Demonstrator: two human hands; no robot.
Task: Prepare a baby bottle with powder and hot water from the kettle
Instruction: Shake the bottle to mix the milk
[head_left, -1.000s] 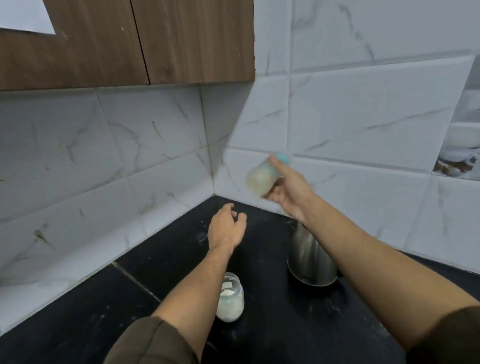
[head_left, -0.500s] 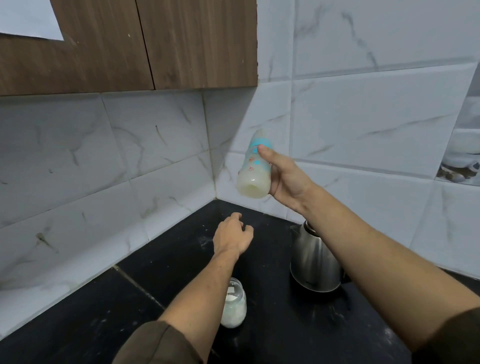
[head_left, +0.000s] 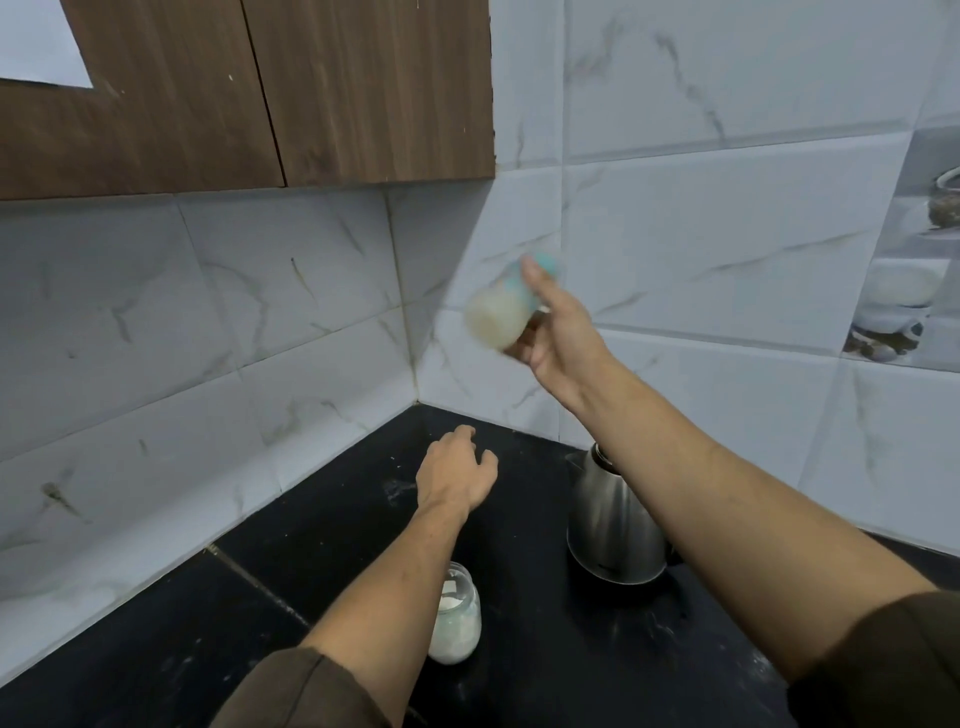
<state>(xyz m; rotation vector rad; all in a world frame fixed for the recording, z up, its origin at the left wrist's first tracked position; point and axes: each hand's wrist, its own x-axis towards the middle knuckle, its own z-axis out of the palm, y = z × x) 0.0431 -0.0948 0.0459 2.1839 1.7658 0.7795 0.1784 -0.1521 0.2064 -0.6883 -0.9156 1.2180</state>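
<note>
My right hand (head_left: 558, 338) grips the baby bottle (head_left: 501, 312) up in the air in front of the tiled corner. The bottle is blurred, tilted with its base toward me, and holds milky liquid under a teal cap. My left hand (head_left: 457, 475) hovers low over the black counter (head_left: 545, 675), fingers loosely curled, holding nothing. A steel kettle (head_left: 613, 525) stands on the counter under my right forearm. A glass jar of white powder (head_left: 457, 618) stands beside my left forearm, partly hidden by it.
White marble-look tiles (head_left: 260, 364) cover both walls that meet in the corner behind the counter. Brown wooden cabinets (head_left: 311, 93) hang above on the left. White specks of powder lie on the counter near my left hand.
The bottle has swung from upright half a second ago to tilted with its base toward me, as it was a second ago. My left hand has hardly moved.
</note>
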